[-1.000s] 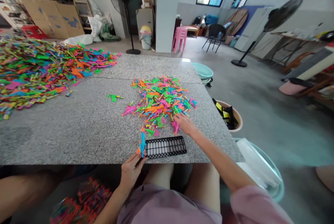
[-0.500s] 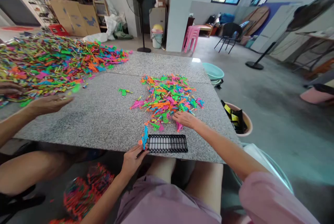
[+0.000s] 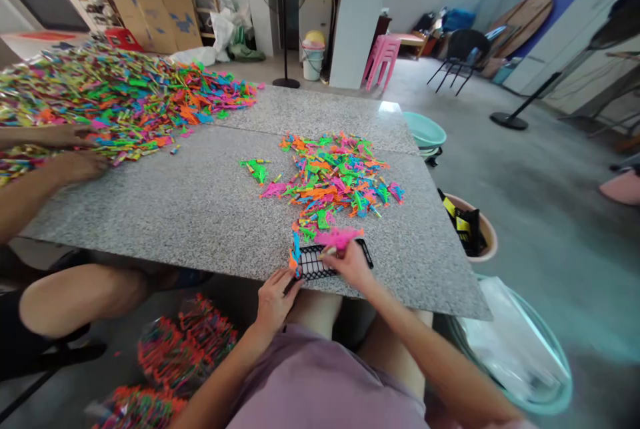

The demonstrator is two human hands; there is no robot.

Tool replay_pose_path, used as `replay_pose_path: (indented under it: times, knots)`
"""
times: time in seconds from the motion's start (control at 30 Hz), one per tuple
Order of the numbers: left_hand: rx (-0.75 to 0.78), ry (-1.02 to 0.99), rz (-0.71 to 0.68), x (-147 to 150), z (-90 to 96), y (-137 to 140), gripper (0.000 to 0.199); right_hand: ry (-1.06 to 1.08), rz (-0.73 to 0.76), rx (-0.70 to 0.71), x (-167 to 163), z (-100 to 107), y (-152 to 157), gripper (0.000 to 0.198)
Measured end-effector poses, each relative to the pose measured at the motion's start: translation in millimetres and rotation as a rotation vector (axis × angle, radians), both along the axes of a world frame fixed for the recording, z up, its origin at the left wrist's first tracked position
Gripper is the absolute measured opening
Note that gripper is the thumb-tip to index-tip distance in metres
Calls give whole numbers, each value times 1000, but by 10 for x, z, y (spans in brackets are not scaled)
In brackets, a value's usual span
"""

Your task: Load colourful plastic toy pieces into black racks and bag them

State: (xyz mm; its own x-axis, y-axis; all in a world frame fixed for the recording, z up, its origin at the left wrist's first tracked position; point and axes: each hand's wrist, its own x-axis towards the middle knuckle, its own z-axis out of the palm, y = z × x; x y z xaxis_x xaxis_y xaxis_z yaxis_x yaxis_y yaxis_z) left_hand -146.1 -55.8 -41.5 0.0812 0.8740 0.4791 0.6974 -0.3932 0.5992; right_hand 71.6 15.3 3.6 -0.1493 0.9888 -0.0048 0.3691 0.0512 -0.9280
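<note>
A small black plastic basket point(image 3: 314, 269) with a grid of slots lies near the front edge of the granite table. A blue toy gun point(image 3: 296, 250) with an orange part stands upright at its left end. My left hand point(image 3: 276, 297) is closed on that end of the basket, fingertips close beneath the blue gun. Over the basket, my right hand point(image 3: 355, 267) pinches a pink toy gun point(image 3: 338, 237), slightly blurred, and covers part of the slots. Just beyond lies a loose pile of coloured toy guns point(image 3: 340, 179). A green toy gun point(image 3: 257, 170) rests left of it.
A co-worker's hands point(image 3: 83, 165) reach into a far larger heap of toys point(image 3: 125, 92) at the left. Filled clear bags point(image 3: 173, 352) lie on the floor beneath. Right of the table stand a pink tub point(image 3: 487, 242) and a turquoise basin point(image 3: 425, 130).
My right hand has come from the pile to above the basket, now with the pink toy gun. My left hand stays at the basket's left end. The co-worker's hand has moved into the heap.
</note>
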Motion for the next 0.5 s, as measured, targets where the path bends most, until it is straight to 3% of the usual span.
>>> replay_pose_path:
  times: [0.07,0.17,0.3,0.4,0.5]
  knots:
    - [-2,6,-3,9,-15,-22,28,63,11,-103,-263,-70,-292,16]
    - [3,23,-31,-29,5,-25,29,-155,-42,-110,-493,-30,-460,17]
    - [22,33,-52,-49,48,-6,25,-441,23,-12,-517,106,-384,21]
    - [31,21,-42,-32,56,-4,23,-492,138,75,-515,188,-313,13]
    - [28,21,-38,-29,51,-7,23,-534,249,64,-556,272,-263,8]
